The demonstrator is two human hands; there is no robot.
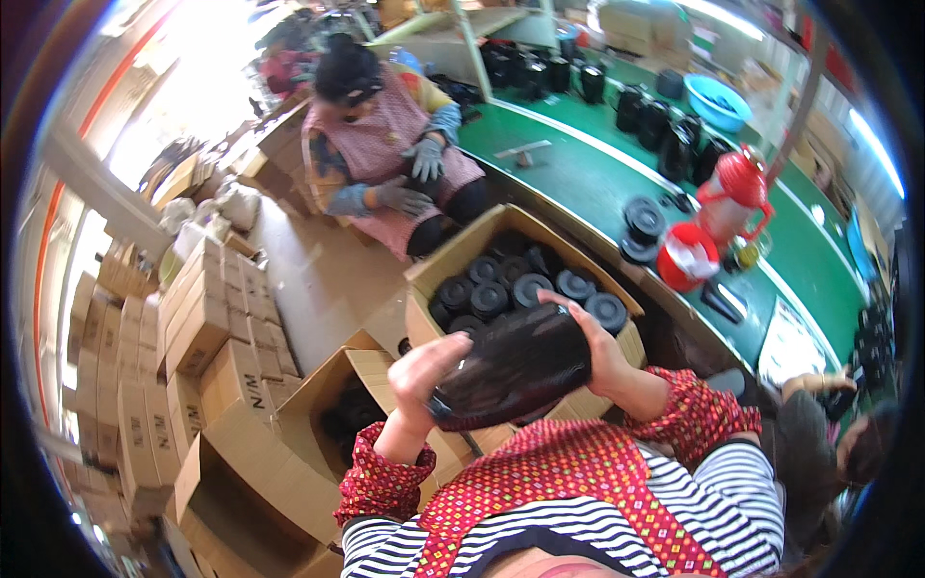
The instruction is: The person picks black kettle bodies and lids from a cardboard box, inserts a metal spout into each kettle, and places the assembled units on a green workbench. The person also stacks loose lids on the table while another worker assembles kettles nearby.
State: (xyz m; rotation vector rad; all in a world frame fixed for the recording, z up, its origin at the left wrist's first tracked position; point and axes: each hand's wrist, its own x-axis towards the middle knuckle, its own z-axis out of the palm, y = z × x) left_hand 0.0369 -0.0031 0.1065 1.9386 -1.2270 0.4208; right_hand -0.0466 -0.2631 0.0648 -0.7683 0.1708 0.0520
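Observation:
A glossy black cylinder (515,366), which looks like a jug or flask body, is held sideways in front of my chest. My left hand (426,374) grips its left end, and my right hand (599,349) is wrapped round its right end. Just beyond it stands an open cardboard carton (418,313) with several black round-topped parts (488,300) packed upright inside. The cylinder hides part of the carton's near side. Below left of it, a second open carton (306,414) contains dark items that are hard to make out.
Across from me sits a person in a pink apron (395,130) and grey gloves. Along the right runs a green worktable (578,144) bearing black jugs (679,144), a red jug (734,193), a red container (688,256) and a blue basin (718,102). Stacked cartons (198,323) line the left.

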